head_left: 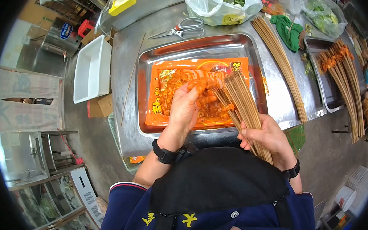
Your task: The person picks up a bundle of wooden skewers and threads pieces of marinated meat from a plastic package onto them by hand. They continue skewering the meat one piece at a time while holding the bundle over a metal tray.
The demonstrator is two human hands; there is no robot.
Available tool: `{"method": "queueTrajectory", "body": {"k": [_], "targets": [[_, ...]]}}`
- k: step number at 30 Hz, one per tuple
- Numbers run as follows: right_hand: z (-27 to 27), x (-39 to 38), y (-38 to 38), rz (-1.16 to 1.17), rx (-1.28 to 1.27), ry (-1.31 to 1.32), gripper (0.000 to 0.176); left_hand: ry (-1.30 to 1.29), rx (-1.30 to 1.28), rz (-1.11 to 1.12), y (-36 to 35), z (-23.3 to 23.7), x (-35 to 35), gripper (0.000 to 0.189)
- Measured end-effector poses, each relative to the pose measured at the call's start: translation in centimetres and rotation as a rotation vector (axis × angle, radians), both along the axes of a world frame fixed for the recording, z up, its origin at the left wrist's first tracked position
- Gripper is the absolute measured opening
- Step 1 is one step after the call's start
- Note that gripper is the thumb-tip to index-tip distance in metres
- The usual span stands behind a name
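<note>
– What do the hands hold?
– The right hand point(264, 136) is wrapped around a bundle of sticks point(247, 104), tips over the tray point(176, 53), perhaps so drips land inside. The left hand point(185, 104) pinches sauced meat point(210, 83) beside those tips.
– And the rest?
– On an orange bag point(150, 119) in the tray, near the counter's point(128, 137) front edge, probably for easy reach; scissors point(179, 31) lie behind.

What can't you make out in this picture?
All in the head view:
Lower ends of the skewers in the right hand: hidden by the black cloth.
Middle of the orange pack: covered by meat.
How many pieces the left hand holds: they overlap.
Lower contents of the white bag: blurred by its cloudy sides.
</note>
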State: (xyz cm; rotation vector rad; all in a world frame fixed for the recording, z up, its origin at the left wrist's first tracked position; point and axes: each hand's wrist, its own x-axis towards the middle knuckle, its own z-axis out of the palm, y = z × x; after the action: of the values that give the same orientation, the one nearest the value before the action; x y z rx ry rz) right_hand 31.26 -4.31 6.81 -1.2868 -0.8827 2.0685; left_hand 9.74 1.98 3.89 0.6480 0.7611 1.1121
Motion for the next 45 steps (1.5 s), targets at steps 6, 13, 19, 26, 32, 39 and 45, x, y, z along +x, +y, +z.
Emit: {"method": "queueTrajectory", "body": {"k": [6, 13, 19, 26, 32, 39, 45], "targets": [[-0.2, 0.0, 0.0, 0.007, -0.005, 0.012, 0.014, -0.057, -0.049, 0.057, -0.1, 0.0, 0.3, 0.027], [-0.2, 0.0, 0.0, -0.017, -0.019, 0.031, 0.015, -0.101, 0.02, 0.038, -0.4, -0.1, 0.2, 0.027], [-0.3, 0.0, -0.1, -0.032, -0.024, 0.028, 0.016, -0.086, -0.022, 0.052, -0.8, -0.1, 0.7, 0.025], [-0.5, 0.0, -0.2, -0.044, -0.035, 0.067, 0.016, -0.108, -0.137, -0.032, -0.8, -0.2, 0.6, 0.023], [-0.4, -0.1, -0.2, -0.054, -0.038, 0.055, 0.016, -0.082, -0.128, -0.166, -0.7, -1.1, -0.4, 0.022], [-0.4, 0.0, -0.3, -0.058, -0.02, 0.041, 0.016, 0.031, -0.161, -0.277, -1.7, -0.8, 0.5, 0.026], [-0.3, -0.3, -0.2, -0.07, -0.033, 0.029, 0.015, 0.117, -0.132, -0.327, -1.4, -1.2, 0.2, 0.028]]}}
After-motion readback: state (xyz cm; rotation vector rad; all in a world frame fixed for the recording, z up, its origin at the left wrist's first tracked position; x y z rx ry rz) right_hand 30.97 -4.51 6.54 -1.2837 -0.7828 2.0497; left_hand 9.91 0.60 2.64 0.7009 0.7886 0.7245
